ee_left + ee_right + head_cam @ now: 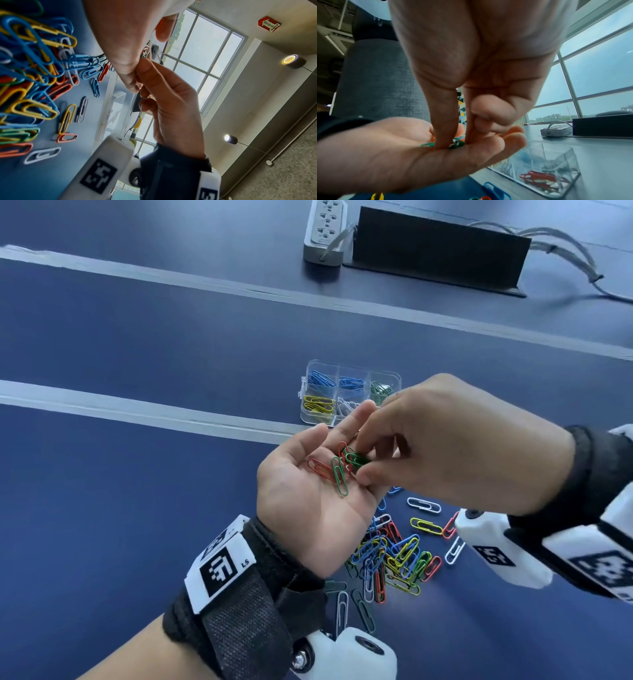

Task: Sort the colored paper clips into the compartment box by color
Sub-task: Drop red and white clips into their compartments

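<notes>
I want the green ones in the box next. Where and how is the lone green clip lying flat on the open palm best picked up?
Pinch the green clip across its long sides near the middle, coming from above with the right hand. It lies flat on the left hand, overlapping a red clip, so lifting straight up probably leaves that one behind.

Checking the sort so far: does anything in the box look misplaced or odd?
Yes, possibly. In the compartment box, two adjacent far compartments both hold blue clips, so one colour seems split. The right wrist view also shows red clips lying over white ones in one corner compartment.
</notes>
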### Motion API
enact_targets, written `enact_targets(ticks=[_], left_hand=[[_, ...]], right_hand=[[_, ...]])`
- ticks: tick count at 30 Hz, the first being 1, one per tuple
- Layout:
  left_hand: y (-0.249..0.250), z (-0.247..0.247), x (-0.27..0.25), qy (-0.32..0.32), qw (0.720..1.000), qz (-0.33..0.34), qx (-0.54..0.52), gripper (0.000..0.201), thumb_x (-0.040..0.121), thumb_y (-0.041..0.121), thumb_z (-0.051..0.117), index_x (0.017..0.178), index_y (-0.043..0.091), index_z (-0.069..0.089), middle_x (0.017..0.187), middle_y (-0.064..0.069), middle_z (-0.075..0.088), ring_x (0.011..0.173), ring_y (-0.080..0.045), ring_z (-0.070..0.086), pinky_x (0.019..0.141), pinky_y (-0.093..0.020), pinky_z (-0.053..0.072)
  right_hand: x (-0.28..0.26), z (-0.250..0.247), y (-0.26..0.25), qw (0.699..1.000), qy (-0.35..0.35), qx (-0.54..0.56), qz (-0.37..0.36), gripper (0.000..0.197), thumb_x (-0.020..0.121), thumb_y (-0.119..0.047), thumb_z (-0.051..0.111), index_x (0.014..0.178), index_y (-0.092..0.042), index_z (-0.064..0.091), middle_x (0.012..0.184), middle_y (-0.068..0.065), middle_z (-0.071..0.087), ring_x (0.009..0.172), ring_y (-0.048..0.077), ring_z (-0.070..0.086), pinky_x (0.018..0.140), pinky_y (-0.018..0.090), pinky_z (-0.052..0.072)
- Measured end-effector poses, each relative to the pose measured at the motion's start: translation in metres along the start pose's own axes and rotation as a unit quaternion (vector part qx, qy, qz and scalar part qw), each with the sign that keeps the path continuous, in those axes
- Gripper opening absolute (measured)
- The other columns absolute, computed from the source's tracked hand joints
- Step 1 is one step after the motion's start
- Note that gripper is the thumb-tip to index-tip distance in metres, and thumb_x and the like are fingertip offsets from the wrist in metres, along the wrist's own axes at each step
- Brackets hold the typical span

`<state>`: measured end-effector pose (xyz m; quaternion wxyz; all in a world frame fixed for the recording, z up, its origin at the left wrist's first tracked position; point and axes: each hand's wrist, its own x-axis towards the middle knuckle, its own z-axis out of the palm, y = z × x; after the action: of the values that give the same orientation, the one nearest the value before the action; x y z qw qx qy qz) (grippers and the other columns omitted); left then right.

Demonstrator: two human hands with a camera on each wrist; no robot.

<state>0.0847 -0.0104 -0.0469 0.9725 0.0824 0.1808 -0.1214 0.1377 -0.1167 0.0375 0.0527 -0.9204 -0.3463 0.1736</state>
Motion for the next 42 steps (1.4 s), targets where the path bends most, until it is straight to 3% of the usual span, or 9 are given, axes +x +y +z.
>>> enact_targets(ticks=[7, 15, 19, 23, 28, 32, 35, 38, 42], left_hand=[[-0.006, -0.005, 0.001, -0.002, 0.998, -0.042, 0.044, 0.044, 0.084, 0.02, 0.03, 0.084, -0.003, 0.068, 0.074, -0.009, 0.061, 0.062, -0.017, 0.056, 0.058, -0.021, 0.031], [-0.007, -0.005, 0.0, 0.004, 0.994, -0.085, 0.062, 0.043, 0.085, 0.018, 0.032, 0.114, -0.007, 0.053, 0.105, -0.023, 0.063, 0.096, -0.031, 0.062, 0.107, -0.041, 0.032], [-0.007, -0.003, -0.001, -0.006, 0.994, -0.091, 0.054, 0.041, 0.085, 0.015, 0.033, 0.101, -0.009, 0.062, 0.111, -0.027, 0.063, 0.106, -0.036, 0.06, 0.105, -0.045, 0.036], [-0.007, -0.001, -0.001, -0.03, 0.995, -0.084, 0.035, 0.044, 0.087, 0.016, 0.031, 0.078, -0.004, 0.069, 0.09, -0.022, 0.069, 0.101, -0.035, 0.063, 0.104, -0.052, 0.037], [-0.004, -0.001, 0.0, -0.008, 0.996, -0.086, 0.039, 0.048, 0.086, 0.019, 0.033, 0.122, -0.004, 0.054, 0.122, -0.024, 0.06, 0.114, -0.037, 0.058, 0.099, -0.052, 0.042], [-0.002, -0.002, 0.002, -0.012, 0.997, -0.075, 0.022, 0.056, 0.085, 0.022, 0.033, 0.133, -0.002, 0.045, 0.13, -0.023, 0.055, 0.117, -0.037, 0.056, 0.098, -0.051, 0.043], [-0.001, -0.003, 0.002, -0.039, 0.997, -0.06, -0.012, 0.047, 0.079, 0.019, 0.033, 0.116, -0.002, 0.055, 0.112, -0.021, 0.065, 0.105, -0.034, 0.062, 0.093, -0.046, 0.048], [0.0, -0.002, 0.002, -0.058, 0.997, -0.049, -0.009, 0.037, 0.074, 0.017, 0.035, 0.101, 0.003, 0.056, 0.082, -0.014, 0.066, 0.073, -0.026, 0.067, 0.066, -0.031, 0.056], [0.0, -0.003, 0.002, -0.062, 0.998, -0.029, -0.011, 0.04, 0.073, 0.015, 0.033, 0.105, 0.005, 0.056, 0.08, -0.012, 0.066, 0.071, -0.024, 0.065, 0.069, -0.027, 0.055]], right_hand=[[-0.009, 0.018, 0.004, 1.0, 0.003, 0.006, 0.002, 0.017, 0.07, -0.035, 0.054, 0.073, -0.024, 0.067, 0.077, -0.003, 0.07, 0.069, 0.02, 0.06, 0.066, 0.032, 0.052], [-0.019, 0.009, 0.014, 0.997, 0.035, 0.062, 0.024, 0.008, 0.07, -0.034, 0.062, 0.067, -0.028, 0.067, 0.057, -0.009, 0.061, 0.054, 0.005, 0.05, 0.057, 0.017, 0.041], [-0.017, 0.003, 0.017, 0.997, 0.022, 0.075, 0.019, 0.008, 0.065, -0.029, 0.064, 0.066, -0.022, 0.067, 0.074, -0.008, 0.073, 0.061, 0.005, 0.055, 0.06, 0.019, 0.046], [-0.016, -0.001, 0.01, 0.992, 0.017, 0.127, -0.012, 0.011, 0.063, -0.036, 0.06, 0.062, -0.026, 0.064, 0.079, -0.009, 0.074, 0.056, 0.0, 0.053, 0.057, 0.01, 0.043], [-0.009, -0.001, 0.01, 0.99, 0.04, 0.134, -0.017, 0.009, 0.066, -0.03, 0.065, 0.07, -0.023, 0.07, 0.072, -0.008, 0.073, 0.059, 0.004, 0.061, 0.061, 0.016, 0.048], [-0.004, -0.01, 0.016, 0.986, 0.054, 0.161, 0.004, 0.006, 0.07, -0.024, 0.07, 0.075, -0.023, 0.072, 0.067, -0.008, 0.072, 0.059, 0.005, 0.063, 0.06, 0.017, 0.05], [-0.007, -0.005, 0.003, 0.986, 0.0, 0.168, -0.007, 0.005, 0.07, -0.025, 0.069, 0.074, -0.024, 0.072, 0.068, -0.009, 0.071, 0.058, 0.002, 0.063, 0.061, 0.018, 0.052], [-0.008, 0.008, -0.008, 0.993, -0.005, 0.118, -0.011, 0.006, 0.068, -0.023, 0.065, 0.069, -0.021, 0.071, 0.059, -0.01, 0.064, 0.063, 0.003, 0.057, 0.062, 0.018, 0.047], [-0.005, 0.013, -0.011, 0.996, 0.018, 0.088, 0.005, 0.016, 0.07, -0.029, 0.06, 0.071, -0.019, 0.072, 0.061, -0.044, 0.049, 0.073, -0.01, 0.049, 0.068, 0.009, 0.039]])
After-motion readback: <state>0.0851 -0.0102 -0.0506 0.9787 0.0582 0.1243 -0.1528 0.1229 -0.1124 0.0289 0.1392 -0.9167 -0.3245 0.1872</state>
